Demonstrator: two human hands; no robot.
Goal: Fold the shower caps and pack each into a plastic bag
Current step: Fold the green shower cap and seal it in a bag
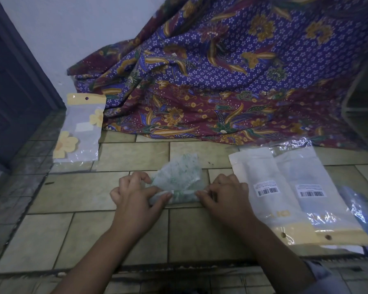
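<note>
Both hands on the cap, on the floor at centre. L hand [134, 194]: fingers curled, thumb + fingertips pinching the left end of the thin translucent green-speckled plastic shower cap [179, 175]. R hand [225, 194]: fingers curled too, pinching the right end. Neither is spread wide, and both have hold of the cap only.

Cap's near edge is rolled into a narrow band running between my two thumbs. The rest stands up as a crumpled triangular flap pointing far. Can't tell how many layers are in the fold.

Surface is beige tiled floor [72, 230] w/ dark grout lines. Bare tile shows near of my wrists, left of the L hand and far of the cap up to the cloth hem.

Right side is tight: two overlapping clear plastic bags w/ barcode labels [295, 172] lie just beside the R hand, cream header strips w/ hang holes at the near end. Their left edge nearly touches my knuckles. Crinkled blue plastic [361, 211] sits at the far right edge.

Far left, well apart: clear bag w/ yellow flower print + yellow header [79, 128], next to the dark door [13, 81].

Purple/maroon floral batik cloth [221, 71] is draped across the far side, hem on the tiles.
</note>
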